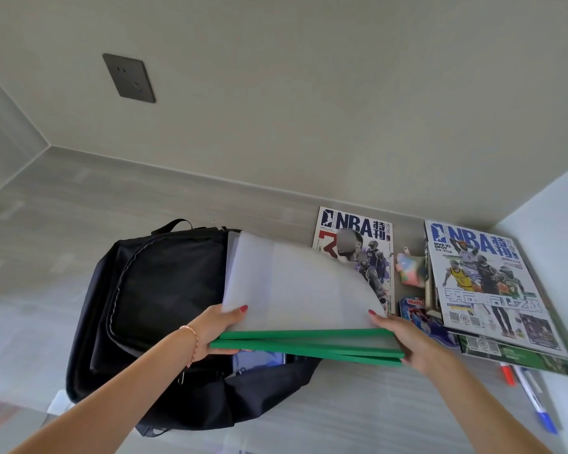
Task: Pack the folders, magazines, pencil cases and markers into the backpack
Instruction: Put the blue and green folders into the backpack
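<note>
A black backpack (164, 309) lies open on the grey table. Both hands hold a stack of translucent folders (295, 290) with green spines; the far ends of the folders sit at the backpack's opening. My left hand (220, 329) grips the spines' left end, and my right hand (404, 335) grips the right end. One magazine (371, 237) lies behind the folders, partly hidden. A stack of magazines (486, 290) lies at the right. Between them sit a pastel pencil case (410, 268) and a blue one (415, 308). A red marker (507, 373) and a blue marker (535, 401) lie at the near right.
The table (46, 257) meets a beige wall at the back, which carries a dark socket plate (128, 78). A white panel (551, 204) bounds the table on the right. Something blue (259, 358) shows inside the backpack under the folders.
</note>
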